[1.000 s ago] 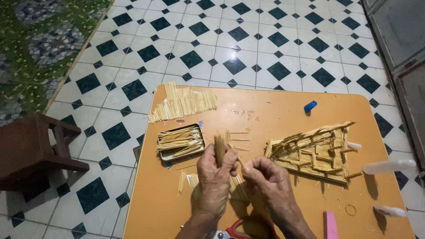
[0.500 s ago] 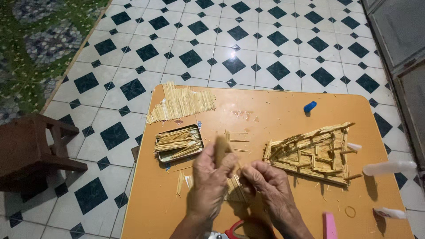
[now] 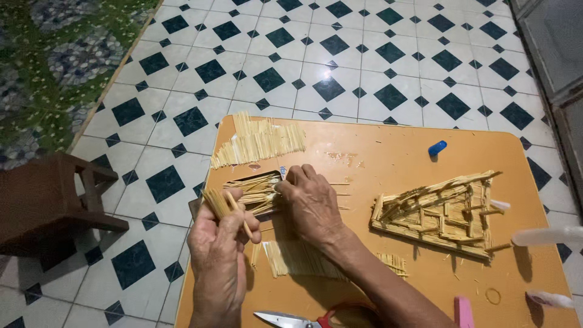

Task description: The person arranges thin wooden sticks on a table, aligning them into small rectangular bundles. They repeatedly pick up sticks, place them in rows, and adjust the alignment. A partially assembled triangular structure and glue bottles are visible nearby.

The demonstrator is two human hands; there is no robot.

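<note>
Head view, looking down on an orange table set on black-and-white tiled floor. Left hand sits at the table's left edge, fingers curled closed around a small bundle of thin wooden sticks; one loose stick slants down between thumb and fingers. Right hand reaches left across the table, fingertips bent into a shallow tray of sticks just beside the left hand; whether the tips pinch a stick cannot be told, as the knuckles hide them. The tray lies close to the left edge, with part of it overhanging or flush with the rim; cannot tell which. A fanned pile of sticks occupies the far left corner, running right up to the edge. A flat row of cut sticks lies under the right forearm. To the right, well apart from both hands, stands a stick-built triangular frame, tilted long side toward the near edge. A blue cap rests near the far edge. Scissors with red handles lie at the near edge, between the forearms. A pink object is cut off by the bottom border. Bare tabletop shows between the right hand and the frame, and along the far middle. A dark wooden stool stands on the floor left of the table.
</note>
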